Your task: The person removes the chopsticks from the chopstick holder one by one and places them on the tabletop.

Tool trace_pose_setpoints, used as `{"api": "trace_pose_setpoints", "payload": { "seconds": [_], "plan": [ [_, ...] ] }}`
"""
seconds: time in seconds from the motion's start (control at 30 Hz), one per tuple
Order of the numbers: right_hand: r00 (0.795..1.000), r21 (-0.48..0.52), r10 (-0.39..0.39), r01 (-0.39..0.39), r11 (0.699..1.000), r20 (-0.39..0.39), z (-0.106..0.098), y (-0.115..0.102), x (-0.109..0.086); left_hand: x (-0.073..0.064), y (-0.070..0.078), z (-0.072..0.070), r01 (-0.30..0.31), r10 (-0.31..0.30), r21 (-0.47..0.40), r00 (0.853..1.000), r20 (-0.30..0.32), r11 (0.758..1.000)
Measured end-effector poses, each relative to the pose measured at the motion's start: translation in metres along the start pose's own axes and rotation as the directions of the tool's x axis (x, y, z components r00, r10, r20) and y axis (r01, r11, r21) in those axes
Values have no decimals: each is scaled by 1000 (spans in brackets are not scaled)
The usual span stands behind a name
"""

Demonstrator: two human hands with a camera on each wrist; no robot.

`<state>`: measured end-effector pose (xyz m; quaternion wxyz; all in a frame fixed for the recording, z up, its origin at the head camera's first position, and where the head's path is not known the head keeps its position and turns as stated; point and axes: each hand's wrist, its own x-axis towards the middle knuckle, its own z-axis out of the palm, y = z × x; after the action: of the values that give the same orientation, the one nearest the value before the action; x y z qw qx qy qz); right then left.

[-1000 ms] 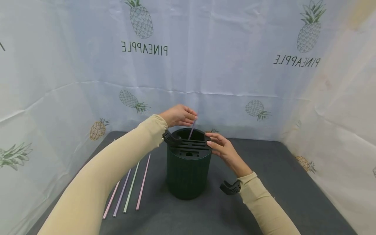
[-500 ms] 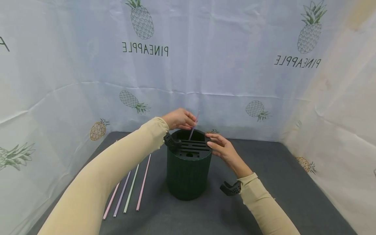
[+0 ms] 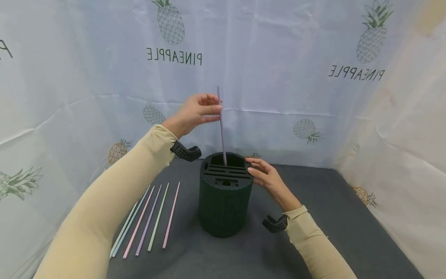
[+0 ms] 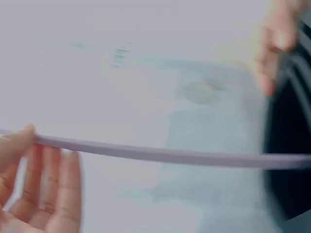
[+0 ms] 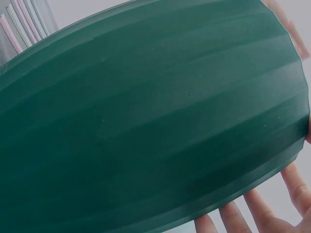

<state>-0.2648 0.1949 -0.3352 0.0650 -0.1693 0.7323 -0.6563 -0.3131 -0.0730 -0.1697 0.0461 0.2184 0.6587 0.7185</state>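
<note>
A purple chopstick [image 3: 222,133] stands nearly upright, its lower end inside the large rear opening of the dark green utensil holder [image 3: 224,211]. My left hand [image 3: 196,112] pinches this chopstick near its upper end, well above the holder. In the left wrist view the chopstick [image 4: 160,154] runs from the left hand's fingertips [image 4: 30,130] toward the holder's dark wall. With spread, mostly straight fingers, my right hand [image 3: 268,179] touches the holder's right rim and side. The ribbed green wall [image 5: 160,116] fills most of the right wrist view.
Several pastel chopsticks [image 3: 149,221] lie side by side on the dark grey table [image 3: 216,259], left of the holder. Slots and smaller openings mark the holder's black top [image 3: 226,178]. A white pineapple-print cloth [image 3: 265,77] hangs behind and at both sides.
My left hand has risen and moved left, drawing the purple chopstick higher and more upright. More of the chopsticks on the table show now. The right hand has stayed on the holder.
</note>
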Motion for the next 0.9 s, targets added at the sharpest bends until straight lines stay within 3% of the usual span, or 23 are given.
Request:
{"api": "trace_pose_setpoints", "payload": {
  "seconds": [0.07,0.13,0.23,0.3,0.4,0.53,0.67,0.77,0.9],
  "plan": [
    [1000,9,0,0,1000,2,0,-1,0,-5,16,-9,-102,94,-121,993,-70,987],
    [1000,13,-4,4,1000,7,1,-1,0,-11,30,-20,-190,162,-210,976,-143,959],
    [1000,15,-7,7,1000,10,1,-1,0,-22,44,-40,-253,184,-290,952,-244,923],
    [1000,11,-9,9,1000,9,2,0,0,-30,48,-54,-254,167,-308,945,-282,917],
    [1000,5,-10,10,1000,6,1,0,0,-42,49,-76,-209,112,-287,941,-319,935],
    [1000,5,-12,12,1000,-7,-2,1,-1,-53,39,-100,-116,36,-231,946,-322,966],
    [1000,6,-15,15,1000,1,-3,1,-1,-68,18,-128,-36,-11,-145,950,-312,989],
    [1000,4,-11,11,1000,10,-2,1,0,-84,-3,-151,33,-42,-32,948,-315,999],
    [1000,-3,-1,1,1000,0,-1,1,1,-102,-31,-181,164,-118,119,938,-325,979]
  ]
}}
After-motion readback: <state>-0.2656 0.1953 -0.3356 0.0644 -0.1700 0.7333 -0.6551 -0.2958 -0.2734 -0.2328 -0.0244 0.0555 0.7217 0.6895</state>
